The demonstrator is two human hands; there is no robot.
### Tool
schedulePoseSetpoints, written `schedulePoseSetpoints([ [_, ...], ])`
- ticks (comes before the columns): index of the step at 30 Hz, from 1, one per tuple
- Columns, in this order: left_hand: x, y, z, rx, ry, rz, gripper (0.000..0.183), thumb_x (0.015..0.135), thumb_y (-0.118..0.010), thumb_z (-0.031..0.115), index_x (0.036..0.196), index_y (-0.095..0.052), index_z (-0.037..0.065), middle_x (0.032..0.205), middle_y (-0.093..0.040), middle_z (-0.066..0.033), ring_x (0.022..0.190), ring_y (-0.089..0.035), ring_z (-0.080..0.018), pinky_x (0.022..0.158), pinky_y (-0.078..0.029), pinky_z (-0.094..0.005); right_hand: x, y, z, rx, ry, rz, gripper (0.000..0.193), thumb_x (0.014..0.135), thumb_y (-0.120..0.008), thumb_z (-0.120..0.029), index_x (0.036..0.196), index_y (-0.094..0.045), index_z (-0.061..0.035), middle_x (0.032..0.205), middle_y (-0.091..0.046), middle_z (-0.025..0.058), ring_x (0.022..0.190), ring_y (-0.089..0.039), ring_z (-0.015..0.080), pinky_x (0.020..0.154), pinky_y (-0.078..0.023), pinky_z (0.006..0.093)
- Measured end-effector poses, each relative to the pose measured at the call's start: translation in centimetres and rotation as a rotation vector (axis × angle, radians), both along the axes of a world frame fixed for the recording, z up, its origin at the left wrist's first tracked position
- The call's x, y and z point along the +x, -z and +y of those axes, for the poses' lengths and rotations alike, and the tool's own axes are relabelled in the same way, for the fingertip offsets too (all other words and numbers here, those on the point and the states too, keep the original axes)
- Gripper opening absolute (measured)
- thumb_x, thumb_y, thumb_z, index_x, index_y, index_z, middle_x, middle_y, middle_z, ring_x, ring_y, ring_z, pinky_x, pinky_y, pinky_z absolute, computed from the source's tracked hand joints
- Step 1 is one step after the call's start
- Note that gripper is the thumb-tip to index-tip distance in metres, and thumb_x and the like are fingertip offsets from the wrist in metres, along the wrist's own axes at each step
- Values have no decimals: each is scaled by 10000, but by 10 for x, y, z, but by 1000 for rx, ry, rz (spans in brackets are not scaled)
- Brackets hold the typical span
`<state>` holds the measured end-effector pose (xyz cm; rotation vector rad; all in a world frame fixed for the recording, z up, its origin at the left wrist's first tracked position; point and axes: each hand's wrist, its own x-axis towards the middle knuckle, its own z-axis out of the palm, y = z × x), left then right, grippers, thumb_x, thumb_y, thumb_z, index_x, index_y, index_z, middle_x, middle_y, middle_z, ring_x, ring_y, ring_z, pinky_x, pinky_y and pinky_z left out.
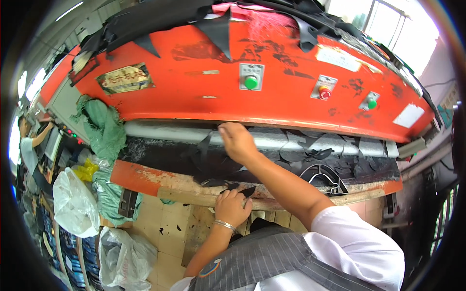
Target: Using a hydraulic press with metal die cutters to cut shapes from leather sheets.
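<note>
My right hand (pixel 238 143) reaches across the bed of an orange press, its fingers curled together at the gap under the press beam. A thin black scrap (pixel 204 148) hangs beside those fingertips; whatever they grip is hidden. My left hand (pixel 232 207), with a bracelet at the wrist, rests on the wooden front edge (pixel 276 202) of the bed, fingers bent and slightly apart. Next to it lies a small black scrap (pixel 248 191). A curved metal cutting die (pixel 323 178) sits on the bed right of my right forearm. Several black offcuts (pixel 315 154) are strewn along the back.
The orange beam (pixel 194 87) carries green buttons (pixel 251 83) and a red one (pixel 324 92), with black sheets (pixel 155 26) draped on top. Plastic bags (pixel 75 201) and a green sack (pixel 102 126) stand left. Another person (pixel 30 148) works far left.
</note>
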<state>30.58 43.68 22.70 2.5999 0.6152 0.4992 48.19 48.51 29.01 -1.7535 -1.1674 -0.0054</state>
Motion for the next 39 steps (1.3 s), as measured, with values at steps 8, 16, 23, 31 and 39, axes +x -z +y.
schedulePoseSetpoints([
  [8, 8, 20, 25, -96, 205, 193, 206, 734, -686, 288, 803, -694, 94, 831, -619, -92, 822, -565, -295, 745, -431, -442, 30, 58, 111, -615, 208, -127, 464, 863, -602, -453, 1067, -594, -36, 1035, -624, 115, 989, -588, 266, 783, -526, 404],
  [16, 36, 23, 114, 73, -18, 203, 415, 729, -715, 301, 1069, -639, 75, 1066, -575, -128, 1004, -504, -337, 862, -415, -452, 90, 88, 135, -426, 190, -73, 350, 930, -512, -379, 973, -579, -38, 894, -654, 172, 824, -652, 334, 650, -534, 465],
  [23, 21, 24, 149, 73, -18, 110, 281, 839, -647, 279, 984, -668, 39, 959, -637, -138, 912, -574, -309, 843, -444, -417, 152, 34, 20, -360, -78, 81, 378, 949, -447, -408, 1047, -586, -70, 970, -660, 189, 937, -625, 395, 806, -483, 497],
  [31, 36, -2, 165, 8, -15, 351, 344, 893, -594, 350, 1069, -688, 70, 1048, -664, -161, 1019, -577, -359, 931, -429, -445, 273, 60, -285, -655, 983, 264, 400, 867, -580, -438, 1016, -599, -68, 1024, -657, 157, 988, -625, 344, 821, -487, 471],
  [39, 134, -46, 189, -194, -128, 320, 406, 906, -596, 372, 1099, -654, 19, 1040, -674, -175, 947, -642, -305, 847, -491, -378, 300, 97, -451, -1163, 1277, 175, 531, 863, -599, -471, 1227, -524, -92, 1176, -575, 164, 1171, -510, 341, 939, -436, 474],
])
